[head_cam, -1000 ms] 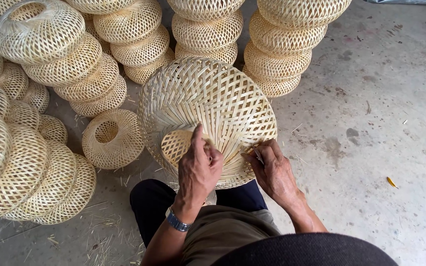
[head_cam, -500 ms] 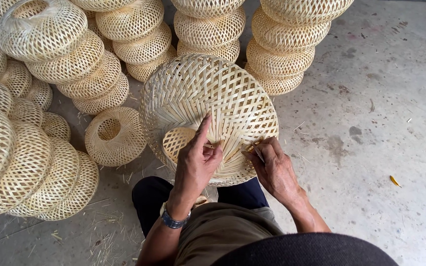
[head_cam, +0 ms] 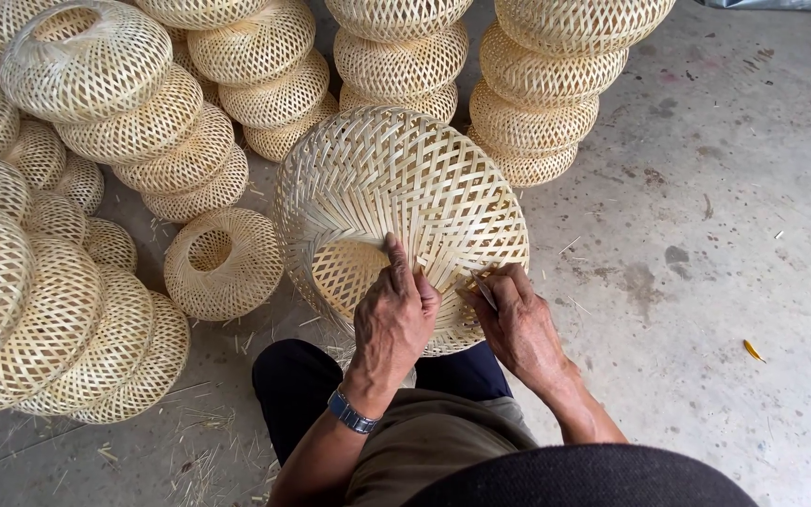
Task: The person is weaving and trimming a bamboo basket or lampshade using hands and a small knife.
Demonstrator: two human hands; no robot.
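A round woven bamboo basket [head_cam: 396, 183] stands tilted on the floor between my knees, its open rim toward me. My left hand [head_cam: 392, 314] grips the near rim, thumb raised against the weave, a watch on the wrist. My right hand [head_cam: 516, 321] presses on the rim just to the right, pinching a thin bamboo strip at the edge. Both hands touch the same basket, a few centimetres apart.
Stacks of finished woven baskets [head_cam: 396, 56] line the back and the left side [head_cam: 39, 310]. One loose ring-shaped basket [head_cam: 222, 263] lies just left of mine. Bamboo scraps litter the concrete floor [head_cam: 706, 282].
My left hand has slid a little to the right along the rim and my right hand has closed tighter on the edge. The basket has barely shifted.
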